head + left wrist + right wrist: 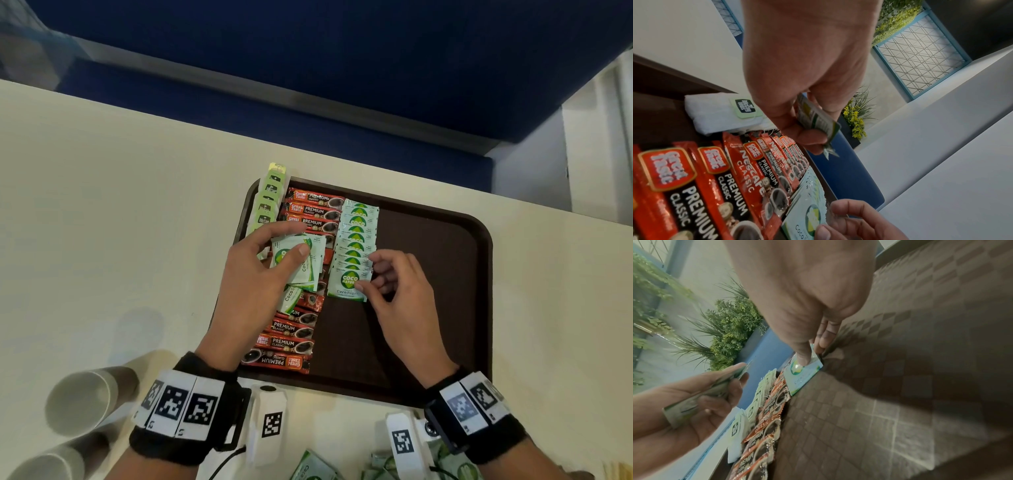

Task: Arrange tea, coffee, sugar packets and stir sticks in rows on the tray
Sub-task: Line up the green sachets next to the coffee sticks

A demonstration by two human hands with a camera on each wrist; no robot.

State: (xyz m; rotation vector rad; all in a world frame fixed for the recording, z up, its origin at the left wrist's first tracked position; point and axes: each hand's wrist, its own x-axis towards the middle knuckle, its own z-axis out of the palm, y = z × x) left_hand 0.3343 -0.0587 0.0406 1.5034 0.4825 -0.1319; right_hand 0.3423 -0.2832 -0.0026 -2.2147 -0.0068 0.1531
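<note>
Fingers (368, 286) curled, pinching nearest sugar packet (346, 286).

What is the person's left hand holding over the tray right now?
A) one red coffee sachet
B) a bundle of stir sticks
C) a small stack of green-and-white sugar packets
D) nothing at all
C: the left hand has thumb and fingers curled round a small stack of sugar packets, held above the row of coffee sachets on the tray.
</note>
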